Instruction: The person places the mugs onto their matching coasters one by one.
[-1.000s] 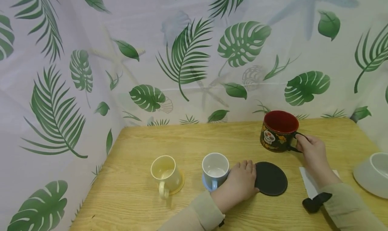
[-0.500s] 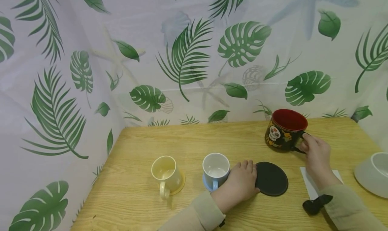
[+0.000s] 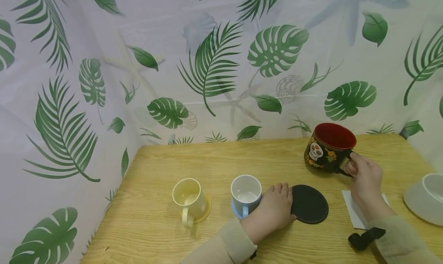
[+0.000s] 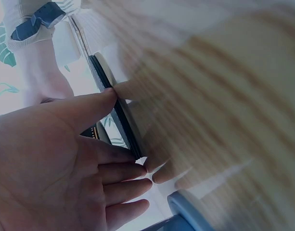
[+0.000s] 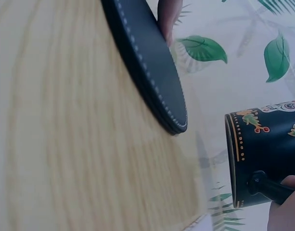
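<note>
My right hand (image 3: 367,179) grips the handle of a black mug (image 3: 323,156) with a red inside, a skull and orange flowers. The mug is tilted near the back right of the table; in the right wrist view its base is apart from the wood. My left hand (image 3: 275,210) rests on the table with fingers straight, thumb and forefinger touching the left edge of a round black coaster (image 3: 310,204). White stitching runs round the coaster (image 5: 157,82) in the right wrist view. Left of that hand stands a white mug (image 3: 246,191) with a blue handle.
The white mug stands on a blue coaster (image 3: 234,210). Further left, a yellow mug (image 3: 190,202) sits on a yellow coaster (image 3: 207,210). A white paper (image 3: 349,207) lies under my right forearm, and a white bowl-like vessel (image 3: 423,202) is at the right edge. Leaf-printed cloth (image 3: 221,121) backs the table.
My right hand has moved the black mug to the right and slightly up, and it tilts more. My left hand, the black coaster and the other mugs have stayed put.
</note>
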A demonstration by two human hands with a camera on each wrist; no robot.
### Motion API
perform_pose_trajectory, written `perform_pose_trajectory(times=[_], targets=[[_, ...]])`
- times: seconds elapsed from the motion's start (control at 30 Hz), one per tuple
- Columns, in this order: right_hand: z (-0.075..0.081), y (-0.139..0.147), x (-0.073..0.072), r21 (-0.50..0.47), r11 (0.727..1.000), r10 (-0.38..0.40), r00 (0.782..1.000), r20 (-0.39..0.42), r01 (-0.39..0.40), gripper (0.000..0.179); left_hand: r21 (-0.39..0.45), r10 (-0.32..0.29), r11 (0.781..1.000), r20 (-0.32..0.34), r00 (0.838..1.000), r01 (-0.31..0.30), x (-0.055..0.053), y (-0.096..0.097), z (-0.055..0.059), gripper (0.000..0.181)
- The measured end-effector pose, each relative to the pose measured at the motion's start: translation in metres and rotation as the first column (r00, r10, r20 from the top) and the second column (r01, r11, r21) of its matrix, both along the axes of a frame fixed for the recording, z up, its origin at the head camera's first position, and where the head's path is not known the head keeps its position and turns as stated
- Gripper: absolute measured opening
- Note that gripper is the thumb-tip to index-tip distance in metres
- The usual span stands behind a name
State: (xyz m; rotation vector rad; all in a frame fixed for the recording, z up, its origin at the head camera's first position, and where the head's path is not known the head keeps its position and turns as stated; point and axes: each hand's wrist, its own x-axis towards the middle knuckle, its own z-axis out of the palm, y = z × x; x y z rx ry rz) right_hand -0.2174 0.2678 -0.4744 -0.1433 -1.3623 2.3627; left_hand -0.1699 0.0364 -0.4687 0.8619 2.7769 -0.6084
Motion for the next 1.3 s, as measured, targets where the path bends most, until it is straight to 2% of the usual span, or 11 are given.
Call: perform_pose_trajectory(times=[0.2, 0.3, 0.5, 0.67, 1.0, 1.3], targets=[[0.004, -0.001, 0.007, 0.074, 0.997, 0.015, 1.000, -0.012, -0.014, 0.052, -0.005, 0.006, 1.000, 0.000, 1.000, -0.006, 0.000, 0.000, -0.001, 0.081], [0.006, -0.002, 0.012, 0.090, 0.996, 0.032, 0.998, -0.050, -0.027, 0.052, -0.007, 0.008, 1.000, 0.003, 1.000, -0.008, 0.000, 0.000, -0.001, 0.081], [0.009, -0.007, 0.020, 0.049, 0.998, 0.050, 0.990, -0.134, -0.044, 0.052, -0.010, 0.003, 1.000, -0.002, 1.000, -0.003, 0.000, 0.000, 0.000, 0.081], [0.012, -0.010, 0.026, 0.024, 0.999, 0.036, 0.991, -0.132, -0.033, 0.052, 0.003, 0.004, 1.000, 0.004, 1.000, -0.004, 0.000, -0.001, 0.000, 0.081], [0.011, -0.017, 0.039, 0.058, 0.998, 0.044, 0.986, -0.163, -0.034, 0.052, 0.007, 0.016, 1.000, 0.007, 1.000, -0.016, -0.001, 0.001, -0.003, 0.081], [0.012, -0.023, 0.053, 0.051, 0.994, 0.104, 0.969, -0.224, -0.095, 0.049, 0.011, 0.017, 1.000, 0.008, 1.000, -0.017, -0.001, 0.001, -0.003, 0.080]])
